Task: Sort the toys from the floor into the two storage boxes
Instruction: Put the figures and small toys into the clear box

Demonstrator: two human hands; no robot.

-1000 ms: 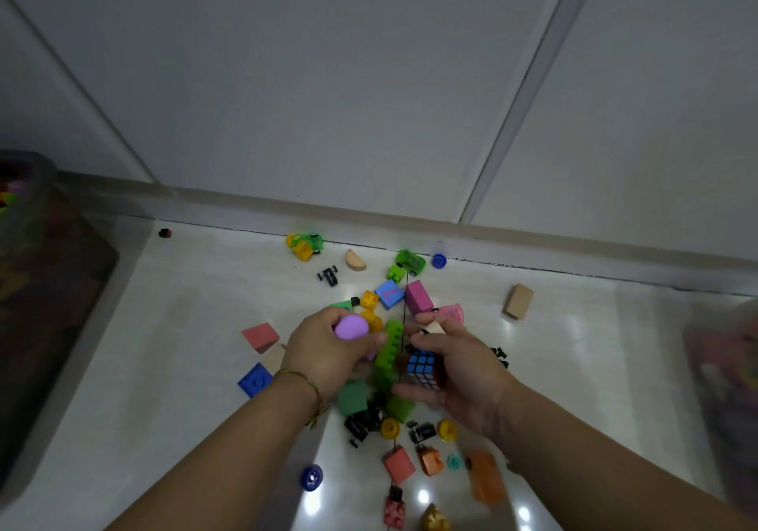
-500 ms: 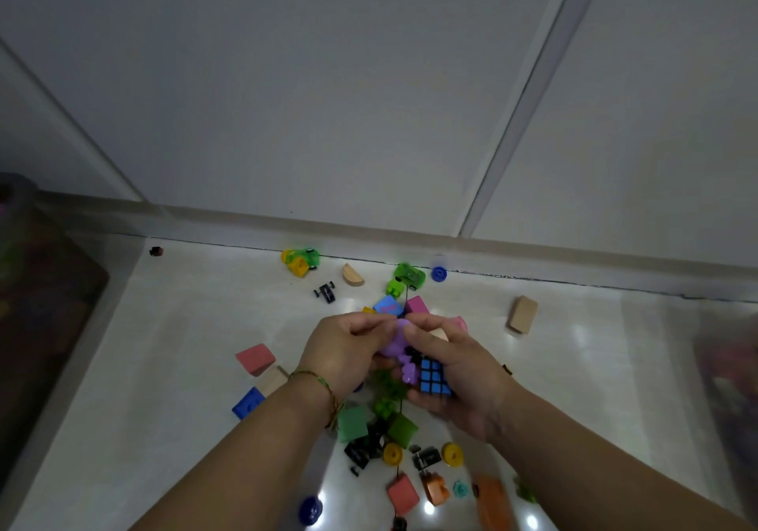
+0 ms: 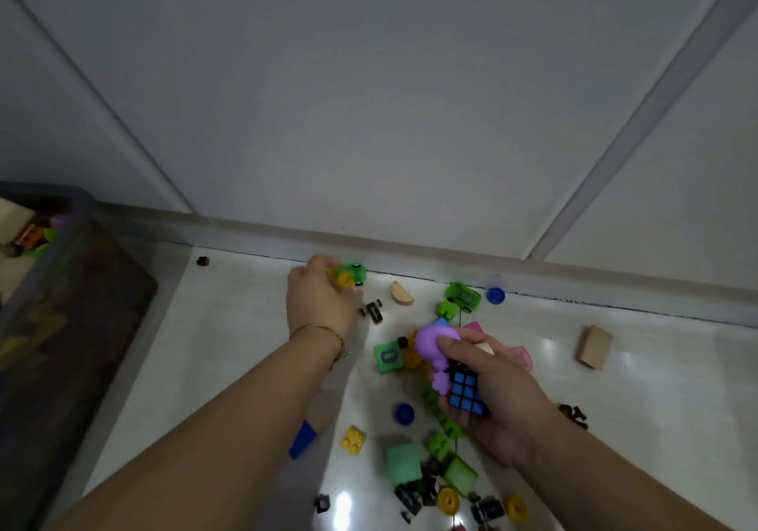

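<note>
L grip (image 3: pixel 318 301) holds toy car (image 3: pixel 352 274); long axis crosswise.

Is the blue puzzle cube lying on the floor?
No, the right hand holds the puzzle cube up off the floor, together with a purple toy.

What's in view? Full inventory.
storage box: 1, dark grey, far left
toy car: 1, green-yellow, by wall, held
green car: 1, green, by wall
puzzle cube: 1, black-blue, held
purple toy: 1, purple, held
wooden block: 1, tan, right floor
number tile: 1, green, centre floor
yellow brick: 1, yellow, lower centre floor
other small toys: many, mixed, centre floor
left grip: round toy car
right grip: round puzzle cube and purple toy
</note>
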